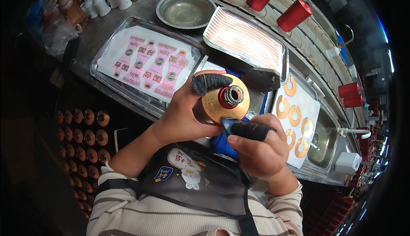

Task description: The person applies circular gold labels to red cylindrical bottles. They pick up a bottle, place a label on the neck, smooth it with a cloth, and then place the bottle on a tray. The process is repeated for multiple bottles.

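My left hand (181, 114) is wrapped round a bottle with a red body and an embossed gold shoulder (213, 103), its open neck (234, 95) pointing up toward me. A black knitted finger sleeve (211, 82) covers one of its fingers, which lies along the shoulder's far edge. In my right hand (265, 152) a small flat dark-blue scraper (227, 124) is pinched, its edge against the near side of the gold shoulder. That hand wears a black finger sleeve (251, 131) too. The bottle's lower body is mostly hidden by my hands.
A metal tray of pink bottle-shaped decal sheets (156, 65) lies left; a round metal basin (185, 11) and a tray of striped strips (245, 39) are behind. Gold ring decals (294, 115) on white paper lie right, beside a sink (320, 148). Red bottles (294, 15) line a conveyor.
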